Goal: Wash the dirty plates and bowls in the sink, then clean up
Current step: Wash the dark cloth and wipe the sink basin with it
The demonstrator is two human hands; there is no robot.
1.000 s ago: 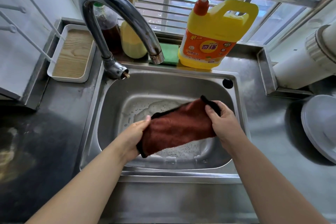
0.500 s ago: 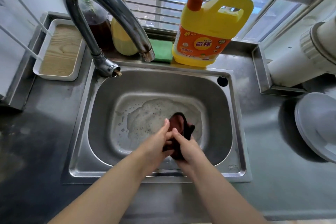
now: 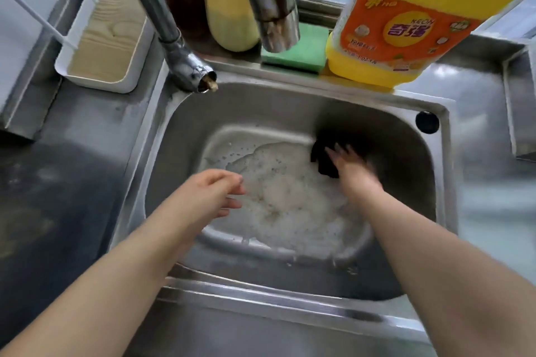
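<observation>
Cloth (image 3: 323, 161), wet, limp and light: we press it with flat right hand (image 3: 352, 168) fingers; left hand (image 3: 214, 197) loose, empty; bunch it to grip.

We see our right hand (image 3: 352, 166) smeared by motion blur at two o'clock in the sink (image 3: 179, 136), covering most of the dark cloth (image 3: 322, 153). The detergent jug (image 3: 406, 23) and tap (image 3: 269, 3) run off the top edge.

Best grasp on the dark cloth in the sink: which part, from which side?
Probably the bunched far-left edge of the cloth, pinched from above. It lies flat against the back right of the sink under the right hand's spread fingers; only that edge sticks out. The left hand is free.
</observation>
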